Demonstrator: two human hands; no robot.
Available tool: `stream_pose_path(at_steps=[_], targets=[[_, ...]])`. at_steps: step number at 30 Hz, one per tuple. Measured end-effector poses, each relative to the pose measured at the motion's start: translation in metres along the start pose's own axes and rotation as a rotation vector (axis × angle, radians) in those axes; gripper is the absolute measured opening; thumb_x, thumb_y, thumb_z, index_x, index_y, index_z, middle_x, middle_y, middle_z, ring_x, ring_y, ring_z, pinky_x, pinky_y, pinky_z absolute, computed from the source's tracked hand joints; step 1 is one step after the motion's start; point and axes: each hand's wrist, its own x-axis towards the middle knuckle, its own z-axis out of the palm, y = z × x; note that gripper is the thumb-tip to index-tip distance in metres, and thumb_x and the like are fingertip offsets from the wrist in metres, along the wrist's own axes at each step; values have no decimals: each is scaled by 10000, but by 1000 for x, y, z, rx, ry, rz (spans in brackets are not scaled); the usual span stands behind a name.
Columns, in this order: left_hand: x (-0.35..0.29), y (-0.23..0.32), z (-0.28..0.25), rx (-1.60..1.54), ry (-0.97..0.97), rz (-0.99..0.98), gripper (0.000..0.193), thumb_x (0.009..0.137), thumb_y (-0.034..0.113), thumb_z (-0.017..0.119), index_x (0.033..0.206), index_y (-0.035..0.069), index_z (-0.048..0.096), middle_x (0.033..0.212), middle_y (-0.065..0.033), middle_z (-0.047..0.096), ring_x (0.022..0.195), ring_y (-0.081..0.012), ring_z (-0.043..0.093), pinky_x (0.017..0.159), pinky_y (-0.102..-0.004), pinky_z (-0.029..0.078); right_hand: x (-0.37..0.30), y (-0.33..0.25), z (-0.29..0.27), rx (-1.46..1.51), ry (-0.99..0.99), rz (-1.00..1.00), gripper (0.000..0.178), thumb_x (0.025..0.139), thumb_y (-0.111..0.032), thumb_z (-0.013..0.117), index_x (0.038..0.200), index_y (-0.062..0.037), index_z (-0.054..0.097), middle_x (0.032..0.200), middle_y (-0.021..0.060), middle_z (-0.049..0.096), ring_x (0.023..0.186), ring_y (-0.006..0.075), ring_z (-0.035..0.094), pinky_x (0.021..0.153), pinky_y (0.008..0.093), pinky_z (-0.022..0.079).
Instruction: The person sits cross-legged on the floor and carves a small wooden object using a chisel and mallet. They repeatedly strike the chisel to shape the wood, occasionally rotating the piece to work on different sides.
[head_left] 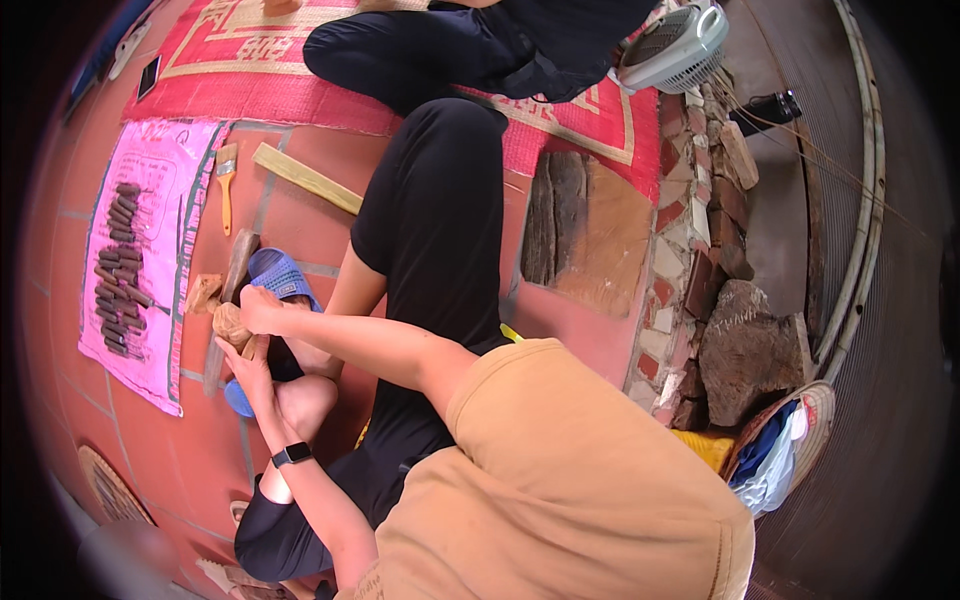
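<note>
My left hand (252,368), with a dark watch on its wrist, grips a rounded, light-brown piece with a grooved surface (230,321) from below; it looks like carved wood. Closed against the upper right of that piece is my right hand (262,309). Its fingers are curled, and whatever they hold is hidden. Just under and behind the piece lies a weathered wooden stick (241,262). A small tan chunk (204,293) rests to its left. My foot in a blue slipper (277,270) is close behind the hands.
Many short dark sticks (122,270) lie on a pink sack (165,370) at left. A paintbrush (226,186) and a yellowish wooden strip (305,178) lie ahead on the tiles. Another person (430,50) sits on the red mat (260,95). A wooden board (600,240) and a fan (675,50) are at right.
</note>
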Motion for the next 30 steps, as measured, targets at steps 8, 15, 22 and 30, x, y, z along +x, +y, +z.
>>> stream_pose_path(at_steps=[8, 15, 22, 30], targets=[[8, -18, 1, 22, -12, 16, 1191, 705, 590, 746, 1480, -52, 110, 1493, -294, 222, 1382, -367, 270, 1122, -396, 246, -1, 7, 22, 55, 146, -47, 165, 760, -50, 621, 863, 66, 677, 921, 273, 667, 902, 386, 671, 720, 437, 554], [0, -6, -4, -22, 5, -15, 1175, 706, 552, 767, 1481, -49, 120, 1492, -289, 227, 1389, -354, 259, 1119, -393, 241, -2, -3, 13, 151, -12, -10, 138, 744, -41, 665, 760, 96, 658, 718, 228, 667, 725, 294, 701, 613, 381, 557], [-1, -2, 2, -42, 6, -7, 1168, 699, 532, 782, 1479, -47, 135, 1485, -295, 233, 1389, -364, 252, 1124, -401, 234, 6, 3, 5, 206, -50, 20, 347, 837, -208, 622, 696, 109, 630, 551, 181, 616, 556, 291, 668, 551, 392, 533], [-10, 2, 1, -89, 49, 0, 1224, 651, 549, 808, 1468, -70, 140, 1471, -297, 255, 1387, -378, 246, 1125, -413, 237, -3, 2, 2, 107, -13, -104, 356, 802, -248, 638, 688, 90, 637, 590, 190, 628, 581, 297, 674, 536, 413, 522]])
